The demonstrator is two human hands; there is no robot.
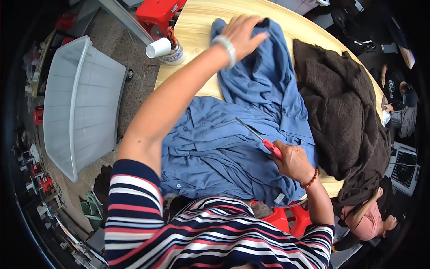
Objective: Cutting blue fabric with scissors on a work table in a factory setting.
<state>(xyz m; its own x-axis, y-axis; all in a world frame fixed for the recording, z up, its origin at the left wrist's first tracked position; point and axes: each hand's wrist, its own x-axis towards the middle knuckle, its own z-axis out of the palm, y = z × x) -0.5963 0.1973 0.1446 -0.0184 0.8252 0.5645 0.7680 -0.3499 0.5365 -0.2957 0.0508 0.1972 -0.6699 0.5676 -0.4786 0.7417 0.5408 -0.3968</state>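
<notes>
A blue buttoned garment (210,148) lies rumpled across the wooden table in front of me, one part of it stretching away to the far side. My left hand (244,36), slightly blurred, rests with its fingers spread on the far end of that blue cloth. In my right hand (293,161) is a red-handled tool (272,149) with a thin, dark, pointed shaft; I cannot make out its exact kind. The fingers are wrapped round the handle, and the shaft points up and left over the garment.
A dark brown fleecy cloth (340,107) is heaped on the table's right. At the far left table edge stand a white cup (158,48) and a jar (174,54) holding tools. A large grey bin (85,107) is on the left floor; a person in pink (365,219) is at the right.
</notes>
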